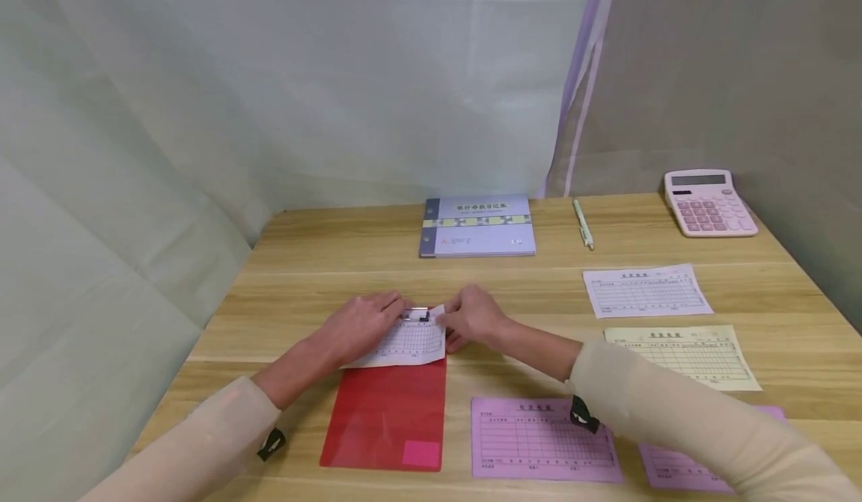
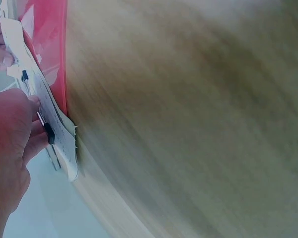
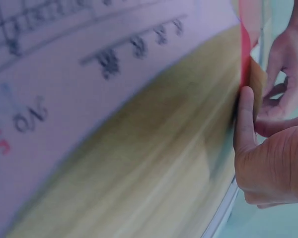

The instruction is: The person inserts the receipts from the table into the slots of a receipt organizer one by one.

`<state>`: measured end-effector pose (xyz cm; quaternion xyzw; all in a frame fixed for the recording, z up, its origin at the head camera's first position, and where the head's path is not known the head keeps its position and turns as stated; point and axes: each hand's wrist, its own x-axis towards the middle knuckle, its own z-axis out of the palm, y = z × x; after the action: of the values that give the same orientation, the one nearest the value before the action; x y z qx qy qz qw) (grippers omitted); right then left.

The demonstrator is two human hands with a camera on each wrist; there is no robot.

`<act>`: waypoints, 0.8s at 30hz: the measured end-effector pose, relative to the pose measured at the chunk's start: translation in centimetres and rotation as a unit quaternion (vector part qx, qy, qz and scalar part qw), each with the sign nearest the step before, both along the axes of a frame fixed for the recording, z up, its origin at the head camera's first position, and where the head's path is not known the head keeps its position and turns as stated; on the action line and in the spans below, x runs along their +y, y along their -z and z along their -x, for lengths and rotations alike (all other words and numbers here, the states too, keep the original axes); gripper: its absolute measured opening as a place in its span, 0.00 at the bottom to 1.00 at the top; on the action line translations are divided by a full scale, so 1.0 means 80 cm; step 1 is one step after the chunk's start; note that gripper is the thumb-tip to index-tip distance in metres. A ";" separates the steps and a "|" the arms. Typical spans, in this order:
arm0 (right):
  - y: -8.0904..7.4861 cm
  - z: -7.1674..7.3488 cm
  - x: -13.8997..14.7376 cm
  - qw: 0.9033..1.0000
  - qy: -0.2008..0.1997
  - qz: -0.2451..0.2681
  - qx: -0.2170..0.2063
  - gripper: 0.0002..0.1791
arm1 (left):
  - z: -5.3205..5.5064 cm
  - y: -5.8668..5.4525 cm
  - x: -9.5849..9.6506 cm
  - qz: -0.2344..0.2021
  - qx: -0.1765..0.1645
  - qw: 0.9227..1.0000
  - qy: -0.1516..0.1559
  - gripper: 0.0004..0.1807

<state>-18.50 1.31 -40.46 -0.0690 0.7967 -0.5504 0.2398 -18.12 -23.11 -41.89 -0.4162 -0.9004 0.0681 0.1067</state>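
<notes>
A red plastic clip folder (image 1: 387, 412) lies on the table with a pink label near its lower corner. Across its top end is a white printed slip (image 1: 412, 343), overlapped by a metal clip with black ends (image 1: 419, 314). My left hand (image 1: 360, 326) holds the clip at the folder's top; in the left wrist view its thumb lies on the clip's metal bar (image 2: 40, 118) and the slip's near corner bends up. My right hand (image 1: 477, 316) pinches the slip's right edge between thumb and fingers. In the right wrist view the fingers partly hide that edge.
A purple printed slip (image 1: 545, 442) lies right of the folder, another (image 1: 694, 468) under my right sleeve. Farther right are a yellow slip (image 1: 700, 352) and a white one (image 1: 646, 292). Behind stand out an account book (image 1: 478, 229), a pen (image 1: 583, 224) and a pink calculator (image 1: 710, 204).
</notes>
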 end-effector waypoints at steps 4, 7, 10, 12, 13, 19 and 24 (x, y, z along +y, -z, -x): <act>0.006 -0.003 -0.001 1.000 0.015 0.019 -0.001 0.08 | -0.001 -0.001 0.000 0.007 0.001 1.000 -0.001 0.28; 0.008 -0.003 -0.002 1.000 0.021 0.021 0.000 0.08 | 0.000 0.000 0.000 0.008 0.004 1.000 0.001 0.27; 0.008 -0.004 -0.003 1.000 0.022 0.016 0.003 0.09 | 0.000 0.000 0.000 0.005 0.005 1.000 0.004 0.26; 0.007 -0.005 -0.002 1.000 0.023 0.013 0.004 0.09 | 0.001 0.001 0.000 0.003 0.006 1.000 0.007 0.26; 0.008 -0.005 -0.002 1.000 0.023 0.012 0.004 0.09 | 0.001 0.001 0.000 0.003 0.007 1.000 0.008 0.26; 0.007 -0.006 -0.002 1.000 0.026 0.008 0.007 0.08 | 0.001 0.001 0.000 0.001 0.007 1.000 0.010 0.25; 0.007 -0.007 -0.002 1.000 0.023 0.007 0.018 0.09 | 0.001 0.000 -0.001 -0.002 0.001 1.000 0.011 0.26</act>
<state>-17.96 1.14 -41.04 -0.0621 0.7984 -0.5600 0.2124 -18.19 -23.17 -41.87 -0.4255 -0.8959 0.0658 0.1091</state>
